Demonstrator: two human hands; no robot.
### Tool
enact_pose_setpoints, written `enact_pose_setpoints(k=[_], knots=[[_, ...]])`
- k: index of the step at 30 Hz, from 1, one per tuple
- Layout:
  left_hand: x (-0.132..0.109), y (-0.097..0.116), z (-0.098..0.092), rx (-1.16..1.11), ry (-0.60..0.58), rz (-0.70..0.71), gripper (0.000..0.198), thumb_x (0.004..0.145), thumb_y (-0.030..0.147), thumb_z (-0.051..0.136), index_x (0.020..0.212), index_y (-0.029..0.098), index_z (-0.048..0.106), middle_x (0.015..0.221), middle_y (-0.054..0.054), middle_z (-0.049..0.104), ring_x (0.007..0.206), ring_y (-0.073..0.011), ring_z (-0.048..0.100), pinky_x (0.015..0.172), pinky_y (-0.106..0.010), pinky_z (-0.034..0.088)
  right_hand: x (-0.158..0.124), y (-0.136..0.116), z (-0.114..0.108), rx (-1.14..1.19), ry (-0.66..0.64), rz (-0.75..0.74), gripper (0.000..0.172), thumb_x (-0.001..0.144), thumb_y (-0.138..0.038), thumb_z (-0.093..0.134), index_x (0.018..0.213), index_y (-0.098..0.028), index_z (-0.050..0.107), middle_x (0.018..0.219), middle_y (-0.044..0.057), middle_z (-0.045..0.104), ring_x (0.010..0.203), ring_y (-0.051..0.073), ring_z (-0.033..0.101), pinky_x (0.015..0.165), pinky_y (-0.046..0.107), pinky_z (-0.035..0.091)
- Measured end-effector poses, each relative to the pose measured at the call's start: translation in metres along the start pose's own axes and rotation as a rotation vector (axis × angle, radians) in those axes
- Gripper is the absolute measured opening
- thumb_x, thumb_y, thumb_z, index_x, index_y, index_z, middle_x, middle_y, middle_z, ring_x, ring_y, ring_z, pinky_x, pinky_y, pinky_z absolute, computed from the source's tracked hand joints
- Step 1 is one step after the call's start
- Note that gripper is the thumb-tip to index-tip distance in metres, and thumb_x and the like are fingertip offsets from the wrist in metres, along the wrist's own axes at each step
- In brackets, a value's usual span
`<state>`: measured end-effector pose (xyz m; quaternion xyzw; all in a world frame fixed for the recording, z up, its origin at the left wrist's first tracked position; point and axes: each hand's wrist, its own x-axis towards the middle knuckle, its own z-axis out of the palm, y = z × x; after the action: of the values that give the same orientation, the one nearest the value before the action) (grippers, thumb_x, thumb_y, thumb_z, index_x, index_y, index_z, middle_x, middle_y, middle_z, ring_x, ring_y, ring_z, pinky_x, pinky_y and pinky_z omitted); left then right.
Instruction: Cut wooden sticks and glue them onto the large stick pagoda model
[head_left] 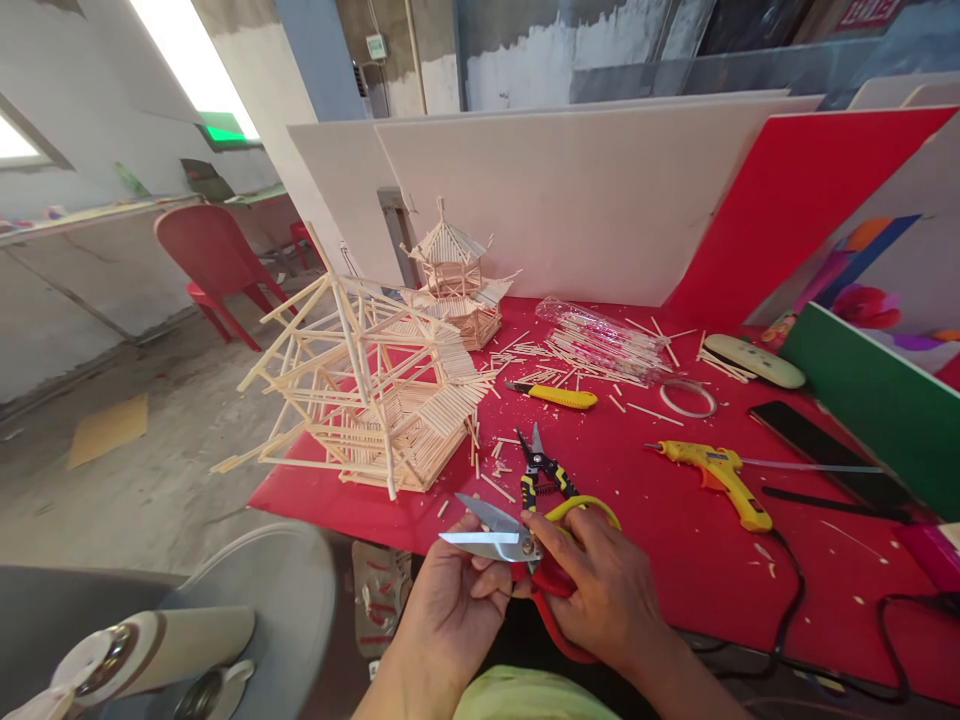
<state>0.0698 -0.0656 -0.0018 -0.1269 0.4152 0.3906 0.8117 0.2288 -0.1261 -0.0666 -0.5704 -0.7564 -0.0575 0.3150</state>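
Observation:
My right hand (pixel 604 580) is closed around a pair of red-handled scissors (pixel 491 530), whose blades stand apart and point left. Close against the blades is my left hand (pixel 454 600), fingers curled together; whatever is between them is hidden. Just beyond the scissors, black-and-yellow pruning snips (pixel 537 470) lie on the red tabletop (pixel 615 580). To the left of them stands a partly built model pavilion of thin wooden sticks (pixel 405 420), its roof an open frame. A finished-looking stick pagoda (pixel 454 270) rises behind it.
A yellow utility knife (pixel 559 396), a bag of sticks (pixel 600 345), a tape ring (pixel 688 399) and a corded yellow glue gun (pixel 716 475) lie on the table among scraps. A grey stool (pixel 300 590) with a flask (pixel 172 650) stands lower left.

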Motion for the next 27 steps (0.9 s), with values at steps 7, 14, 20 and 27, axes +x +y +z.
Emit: enact_pose_setpoints(k=[7, 14, 20, 27], knots=[[-0.001, -0.001, 0.001, -0.005, 0.004, 0.004, 0.034, 0.09, -0.001, 0.039, 0.062, 0.019, 0.037, 0.046, 0.009, 0.033, 0.031, -0.0032, 0.031, 0.033, -0.013, 0.02, -0.004, 0.001, 0.003, 0.074, -0.053, 0.027, 0.053, 0.081, -0.022, 0.062, 0.133, -0.02, 0.056, 0.088, 0.007, 0.059, 0.08, 0.023, 0.058, 0.063, 0.032, 0.046], [-0.001, -0.002, 0.0, -0.022, 0.024, 0.055, 0.032, 0.084, -0.005, 0.04, 0.063, 0.02, 0.038, 0.046, 0.009, 0.033, 0.031, -0.0035, 0.033, 0.033, -0.013, 0.019, -0.004, 0.0, 0.002, 0.076, -0.037, 0.007, 0.052, 0.081, -0.02, 0.061, 0.132, -0.019, 0.057, 0.088, 0.008, 0.06, 0.077, 0.024, 0.06, 0.061, 0.034, 0.048], [0.001, -0.002, -0.001, -0.036, 0.023, 0.038, 0.035, 0.085, -0.005, 0.034, 0.061, 0.02, 0.037, 0.047, 0.008, 0.032, 0.03, -0.0032, 0.03, 0.032, -0.013, 0.021, -0.004, 0.0, 0.003, 0.018, 0.017, -0.02, 0.048, 0.083, -0.016, 0.058, 0.131, -0.018, 0.058, 0.082, 0.007, 0.06, 0.075, 0.023, 0.061, 0.061, 0.033, 0.049], [-0.001, 0.0, 0.001, -0.055, -0.032, -0.033, 0.036, 0.098, 0.009, 0.036, 0.063, 0.017, 0.041, 0.054, 0.007, 0.034, 0.037, -0.003, 0.034, 0.032, -0.011, 0.023, -0.012, 0.005, 0.009, 0.002, 0.068, -0.035, 0.045, 0.09, -0.02, 0.056, 0.135, -0.017, 0.056, 0.076, 0.005, 0.062, 0.069, 0.02, 0.064, 0.057, 0.03, 0.051]])
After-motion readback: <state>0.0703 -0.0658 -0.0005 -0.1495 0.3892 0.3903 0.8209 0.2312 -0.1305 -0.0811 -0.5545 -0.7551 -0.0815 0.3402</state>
